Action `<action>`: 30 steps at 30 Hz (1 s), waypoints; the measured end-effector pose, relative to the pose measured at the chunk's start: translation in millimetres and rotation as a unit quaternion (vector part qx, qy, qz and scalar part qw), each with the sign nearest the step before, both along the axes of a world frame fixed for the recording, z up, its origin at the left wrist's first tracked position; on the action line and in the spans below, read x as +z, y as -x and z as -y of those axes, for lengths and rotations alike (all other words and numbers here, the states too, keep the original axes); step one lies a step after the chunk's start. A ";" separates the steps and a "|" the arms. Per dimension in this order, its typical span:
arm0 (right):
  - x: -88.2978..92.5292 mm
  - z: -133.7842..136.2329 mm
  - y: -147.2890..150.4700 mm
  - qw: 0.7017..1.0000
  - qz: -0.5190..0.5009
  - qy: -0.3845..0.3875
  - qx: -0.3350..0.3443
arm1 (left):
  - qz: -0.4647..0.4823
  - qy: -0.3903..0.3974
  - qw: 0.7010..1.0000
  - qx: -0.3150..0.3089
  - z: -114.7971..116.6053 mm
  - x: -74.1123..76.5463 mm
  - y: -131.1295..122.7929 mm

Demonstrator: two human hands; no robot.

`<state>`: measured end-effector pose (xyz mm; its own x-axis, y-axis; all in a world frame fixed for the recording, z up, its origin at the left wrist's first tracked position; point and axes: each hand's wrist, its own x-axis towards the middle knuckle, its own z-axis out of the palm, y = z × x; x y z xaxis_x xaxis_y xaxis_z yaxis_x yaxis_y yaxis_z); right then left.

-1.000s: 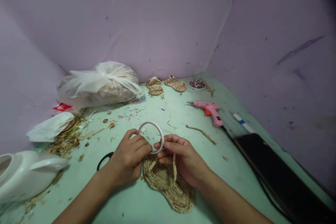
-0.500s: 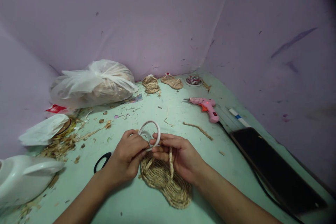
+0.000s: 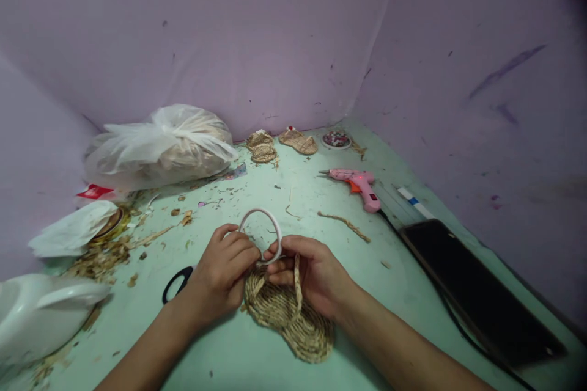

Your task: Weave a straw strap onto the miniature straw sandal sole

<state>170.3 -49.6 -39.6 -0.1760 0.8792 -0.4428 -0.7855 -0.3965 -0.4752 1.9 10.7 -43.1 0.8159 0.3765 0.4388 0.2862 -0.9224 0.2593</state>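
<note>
A thin white ring [image 3: 280, 232], like a narrow roll of tape, stands upright between my hands. My left hand [image 3: 229, 266] is closed, its thumb and fingers pinching the ring's lower left. With curled fingers, my right hand [image 3: 316, 275] grips the ring's lower right side; its fingers also pass under the braided strap [image 3: 298, 284] of a small woven straw slipper [image 3: 287, 317]. The slipper lies below both hands on the table, its far end partly covered by fingers. Left of my left wrist is a black scissors handle [image 3: 177, 285], the rest hidden.
A pink glue gun [image 3: 360, 183] with a lit red light lies right, its cord running past a dark phone-like slab [image 3: 481, 287]. A braided strip [image 3: 343, 224] lies nearer. Behind are a tied plastic bag [image 3: 165, 149], small slippers [image 3: 298, 140] and a bead dish [image 3: 337, 139]. A white jug [image 3: 46, 311] stands left.
The white ring has turned slightly to face me more fully. My right fingers have closed in on its lower right side. The slipper stays in place.
</note>
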 end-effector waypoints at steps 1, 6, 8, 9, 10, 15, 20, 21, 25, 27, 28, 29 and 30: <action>0.4 -0.2 0.2 1.000 0.005 0.010 -0.002 | -0.001 -0.008 1.000 -0.001 -0.1 -0.6 -0.1; 0.2 -1.8 0.4 0.998 0.010 0.065 -0.002 | -0.026 -0.063 0.998 0.002 -1.7 -1.1 0.3; -0.6 -1.8 0.3 0.998 0.014 0.066 -0.004 | -0.034 -0.086 0.996 0.007 -2.2 -0.8 1.0; -0.9 -1.6 0.3 0.998 0.019 0.061 -0.008 | -0.037 -0.094 0.995 0.009 -2.3 -0.5 1.2; -1.0 -1.4 0.2 0.998 0.023 0.054 -0.013 | -0.040 -0.098 0.994 0.010 -2.3 -0.1 1.4; 1.4 -1.2 -1.7 0.999 0.008 0.047 -0.010 | -0.044 -0.096 0.994 0.010 -1.2 2.1 0.9; 2.3 -2.1 -2.3 0.998 0.010 0.060 -0.006 | -0.044 -0.099 0.994 0.014 -2.1 1.7 0.0; 2.2 -2.1 -2.1 0.998 0.012 0.059 -0.007 | -0.045 -0.100 0.994 0.014 -2.4 1.6 0.0; 2.2 -1.2 -1.7 0.999 0.019 0.038 -0.013 | -0.047 -0.098 0.994 0.014 -3.2 1.2 0.3; 2.5 -0.8 -2.2 0.999 0.013 0.034 -0.014 | -0.045 -0.096 0.994 0.014 -3.4 0.4 0.6; 2.7 -0.8 -2.7 0.999 0.007 0.034 -0.013 | -0.043 -0.095 0.994 0.014 -3.5 -0.1 0.8; 2.9 -1.0 -3.4 0.999 0.001 0.036 -0.011 | -0.043 -0.094 0.995 0.014 -3.4 -0.5 1.0; 3.0 -1.2 -4.2 0.999 -0.004 0.036 -0.009 | -0.042 -0.091 0.995 0.015 -3.3 -0.7 1.2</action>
